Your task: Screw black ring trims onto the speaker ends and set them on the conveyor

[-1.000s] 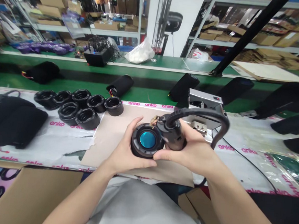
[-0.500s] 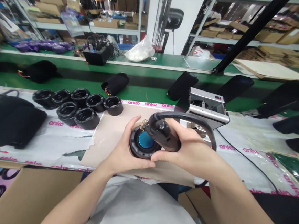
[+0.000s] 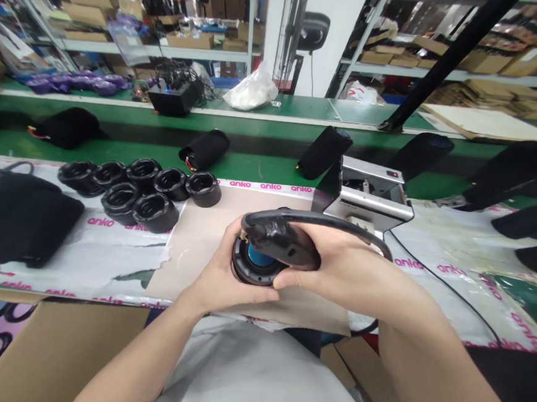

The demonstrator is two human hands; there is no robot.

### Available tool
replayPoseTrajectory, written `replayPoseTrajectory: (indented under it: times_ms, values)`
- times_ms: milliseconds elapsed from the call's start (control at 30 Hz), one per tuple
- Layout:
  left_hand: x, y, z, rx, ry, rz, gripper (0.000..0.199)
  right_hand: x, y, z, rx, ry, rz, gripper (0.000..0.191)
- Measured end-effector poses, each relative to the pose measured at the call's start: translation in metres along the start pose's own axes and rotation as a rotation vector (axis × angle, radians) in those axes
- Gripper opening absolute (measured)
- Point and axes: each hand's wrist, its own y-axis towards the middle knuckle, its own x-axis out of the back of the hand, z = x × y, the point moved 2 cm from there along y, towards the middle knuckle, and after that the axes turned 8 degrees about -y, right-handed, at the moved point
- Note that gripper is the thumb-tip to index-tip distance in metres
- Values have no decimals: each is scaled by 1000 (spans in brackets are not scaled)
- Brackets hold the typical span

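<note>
My left hand (image 3: 226, 271) curls around a round black housing (image 3: 255, 277) with a shiny blue disc (image 3: 260, 255) inside it, which looks like a speaker driver end. In my right hand (image 3: 338, 259) is a dark corded electric screwdriver (image 3: 288, 246), held over the housing with its cord end towards me. The screwdriver's tip is hidden beneath its body. My right thumb is at the housing's edge. A tan cardboard sheet (image 3: 200, 245) lies under both hands.
Several black ring housings (image 3: 156, 212) stand left of the cardboard. Beyond my right hand is a silver screw feeder (image 3: 375, 200) with a red display. Black fabric-covered cylinders (image 3: 325, 153) lie along the green bench (image 3: 253, 162). Black pouches (image 3: 29, 219) lie at the left.
The screwdriver has tilted, its cord end swinging left and down over the housing, covering more of the blue disc. My left hand keeps its hold.
</note>
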Motion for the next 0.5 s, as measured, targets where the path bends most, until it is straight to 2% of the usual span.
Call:
replayPoseTrajectory:
  times_ms: [100, 200, 267, 333, 400, 500]
  values:
    - [-2, 2, -3, -46, -47, -30, 115, -4, 0, -2, -25, 42, -29, 64]
    - [-5, 3, -9, -10, -29, -91, 107, -5, -2, -6, 21, 155, -38, 59]
    - [-5, 1, -13, 60, 14, -106, 97, 2, -5, -13, 49, 312, -154, 55]
    - [-4, 0, -16, 78, 62, -116, 94, 15, -10, -25, 25, 554, -394, 45]
    - [-3, -1, -17, 25, 95, -119, 93, 30, -19, -41, 37, 819, -744, 38]
    - [-2, 1, -13, -55, 89, -99, 91, 46, -37, -60, 175, 1075, -1219, 22]
